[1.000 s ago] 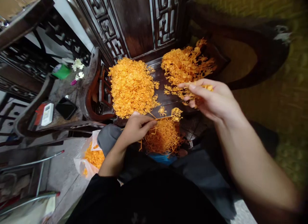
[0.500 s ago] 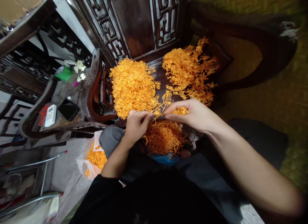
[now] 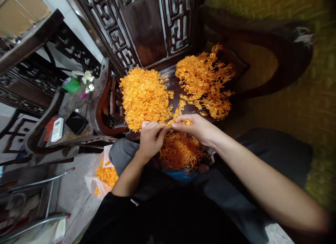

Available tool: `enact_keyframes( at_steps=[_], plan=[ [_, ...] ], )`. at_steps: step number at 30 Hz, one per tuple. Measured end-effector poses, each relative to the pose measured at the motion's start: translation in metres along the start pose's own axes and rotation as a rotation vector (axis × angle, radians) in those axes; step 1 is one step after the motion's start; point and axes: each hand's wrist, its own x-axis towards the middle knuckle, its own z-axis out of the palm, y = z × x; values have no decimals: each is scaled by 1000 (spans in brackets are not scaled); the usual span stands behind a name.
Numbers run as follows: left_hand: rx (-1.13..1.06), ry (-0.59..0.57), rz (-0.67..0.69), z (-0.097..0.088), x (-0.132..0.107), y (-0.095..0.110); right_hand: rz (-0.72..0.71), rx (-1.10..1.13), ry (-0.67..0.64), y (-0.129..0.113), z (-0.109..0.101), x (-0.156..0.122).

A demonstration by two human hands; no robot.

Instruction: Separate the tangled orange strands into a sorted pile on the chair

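Note:
My left hand (image 3: 152, 139) is closed, thumb against fingers, pinching the stem of an orange flower sprig (image 3: 179, 109). From the right, my right hand (image 3: 190, 128) meets it with thumb and fingertips on the same sprig; some orange blossoms show inside its curled fingers. Just beyond my hands, a dense heap of orange blossoms (image 3: 145, 97) lies on the dark wooden seat (image 3: 173, 84). To its right is a looser pile of stemmed orange sprigs (image 3: 204, 81). Below my hands sits a tangle of thin orange stems (image 3: 181, 151), partly hidden by them.
A wooden chair back (image 3: 147, 27) rises behind the piles. On the side table (image 3: 81, 107) lie a black phone (image 3: 76, 122), a white remote (image 3: 57, 129), a green tape roll (image 3: 70, 84) and small white flowers (image 3: 87, 77). A plastic bag (image 3: 98, 188) of orange flowers stands on the floor.
My right hand has moved left and slightly down, closing the gap to my left hand. The sprig's tip has shifted a little, and the camera view has tilted slightly.

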Motion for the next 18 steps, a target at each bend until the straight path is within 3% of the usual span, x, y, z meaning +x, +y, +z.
enact_keyframes(
  at_steps=[8, 10, 14, 16, 18],
  plan=[
    [-97, -29, -36, -1, 1, 5, -27, 105, -17, 3, 4, 0],
    [-113, -52, -63, -1, 0, 6, -89, 49, 10, 1, 2, 0],
    [-171, -253, -228, -4, 3, 8, -351, -276, 162, -3, 3, -1],
    [-301, -373, -355, -8, 5, 7, -409, -367, 264, -3, 4, 1],
    [-445, -398, -461, -14, 7, 6, -424, -376, 347, -1, 0, 5]
  ],
)
